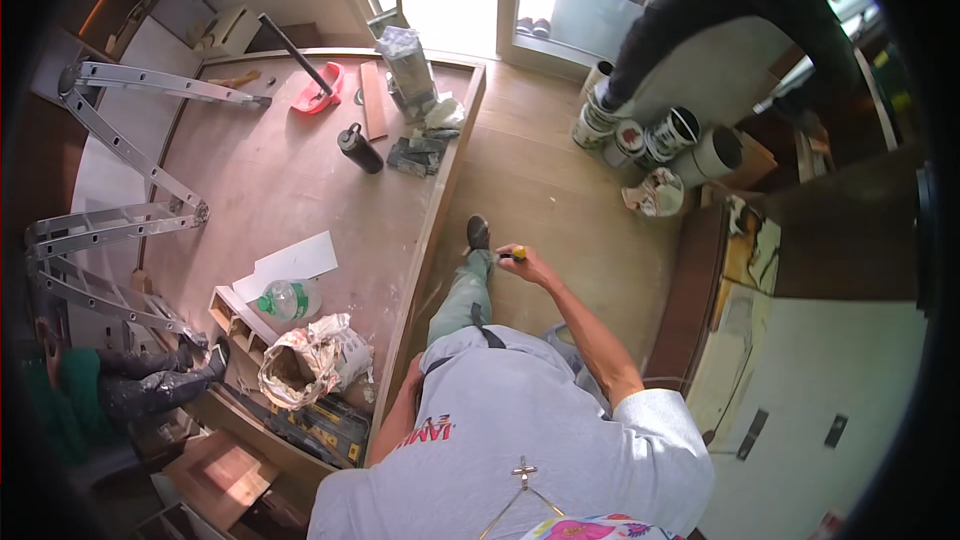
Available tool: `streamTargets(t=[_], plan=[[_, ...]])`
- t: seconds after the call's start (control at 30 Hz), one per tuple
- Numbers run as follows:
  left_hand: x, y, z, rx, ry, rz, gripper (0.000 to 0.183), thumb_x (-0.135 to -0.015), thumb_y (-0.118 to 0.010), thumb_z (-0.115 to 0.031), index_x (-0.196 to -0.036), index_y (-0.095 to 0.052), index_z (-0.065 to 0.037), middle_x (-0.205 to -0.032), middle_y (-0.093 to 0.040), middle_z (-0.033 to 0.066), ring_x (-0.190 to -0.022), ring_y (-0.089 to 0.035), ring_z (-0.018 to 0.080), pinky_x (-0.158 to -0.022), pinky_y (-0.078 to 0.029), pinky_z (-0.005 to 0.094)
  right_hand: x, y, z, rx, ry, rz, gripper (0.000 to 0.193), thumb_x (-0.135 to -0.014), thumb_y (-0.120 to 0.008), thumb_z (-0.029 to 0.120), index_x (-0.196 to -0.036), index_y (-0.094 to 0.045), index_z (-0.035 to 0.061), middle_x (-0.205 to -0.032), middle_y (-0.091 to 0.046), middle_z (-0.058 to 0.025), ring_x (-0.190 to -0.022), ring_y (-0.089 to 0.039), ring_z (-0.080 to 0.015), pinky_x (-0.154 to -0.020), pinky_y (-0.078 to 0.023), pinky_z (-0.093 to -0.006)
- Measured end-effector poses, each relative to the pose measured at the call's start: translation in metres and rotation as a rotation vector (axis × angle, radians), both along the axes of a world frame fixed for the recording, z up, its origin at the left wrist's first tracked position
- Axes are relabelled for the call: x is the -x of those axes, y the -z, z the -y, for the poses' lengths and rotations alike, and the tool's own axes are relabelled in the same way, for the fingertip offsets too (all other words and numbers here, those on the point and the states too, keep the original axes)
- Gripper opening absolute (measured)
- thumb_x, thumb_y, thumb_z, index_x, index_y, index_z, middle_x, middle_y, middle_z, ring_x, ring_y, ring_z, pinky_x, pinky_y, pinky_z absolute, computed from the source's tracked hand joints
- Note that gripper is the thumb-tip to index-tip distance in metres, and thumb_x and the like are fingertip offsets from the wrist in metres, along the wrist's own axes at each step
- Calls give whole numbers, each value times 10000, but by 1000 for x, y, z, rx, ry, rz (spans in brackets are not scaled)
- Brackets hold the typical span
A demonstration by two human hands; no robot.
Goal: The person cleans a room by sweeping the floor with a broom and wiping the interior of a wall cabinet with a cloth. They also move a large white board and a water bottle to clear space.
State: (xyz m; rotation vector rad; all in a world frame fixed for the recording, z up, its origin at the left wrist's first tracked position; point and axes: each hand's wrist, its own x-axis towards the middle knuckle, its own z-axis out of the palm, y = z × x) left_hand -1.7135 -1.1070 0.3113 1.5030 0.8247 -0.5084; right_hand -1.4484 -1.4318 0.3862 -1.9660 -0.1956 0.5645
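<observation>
My right hand (pixel 526 264) is out in front of me, closed around a small yellow-and-black handled tool (pixel 518 253); its exact kind is too small to make out. My left forearm (pixel 398 415) hangs at my side by the raised wooden platform's edge (pixel 436 202). My left hand (pixel 412 374) shows only in part beside my shirt, its fingers hidden. Nearest to it on the platform stands an open, crumpled paper sack (pixel 352 356), with a clear plastic bottle with green cap and label (pixel 290 300) beyond.
A folding ladder (pixel 130 140) spans the left. Farther on the platform stand a black flask (pixel 360 150) and a red dustpan (pixel 316 90). Several buckets (pixel 626 140) line the back right, near a person in dark trousers (pixel 690 0). Another person's leg (pixel 160 385) shows at lower left.
</observation>
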Motion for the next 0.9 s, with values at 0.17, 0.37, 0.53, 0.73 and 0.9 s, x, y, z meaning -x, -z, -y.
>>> streamTargets(t=[0.17,0.37,0.53,0.73,0.9], plan=[[-129,42,-18,278,56,-62,290,-897,-473,-223,-945,-656,-3,-746,-604,29,-695,-550,121,-664,-467,292,-67,98,85,113,366,-105,323,-781,-640,211,-1072,-644,71,-970,-661,-95,-896,-619,-180,-799,-487,-310],[-421,41,-13,-131,110,13,336,-843,-564,-225,-1111,-574,-22,-858,-634,82,-750,-597,158,-638,-484,315,-108,98,176,118,974,-639,370,-757,-660,224,-1123,-629,179,-943,-636,-40,-822,-604,-187,-570,-526,-401],[-651,-56,49,-11,198,403,363,-868,-561,-214,-1164,-546,-4,-974,-635,105,-869,-619,168,-766,-497,305,-176,82,200,191,947,-724,334,-786,-631,178,-1108,-612,89,-941,-638,-52,-771,-617,-173,-496,-503,-350],[-757,-89,120,-171,383,485,347,-881,-536,-221,-1168,-550,-25,-997,-640,139,-905,-617,211,-802,-480,322,-368,106,198,-116,759,-654,301,-799,-635,133,-1079,-634,23,-957,-655,-70,-819,-628,-175,-730,-509,-299],[-839,-96,167,-68,499,368,359,-863,-541,-229,-1141,-551,-2,-1027,-640,178,-970,-618,271,-855,-478,360,-569,137,235,-44,638,-412,266,-786,-668,118,-1031,-662,16,-926,-655,-49,-824,-612,-142,-739,-485,-278]])
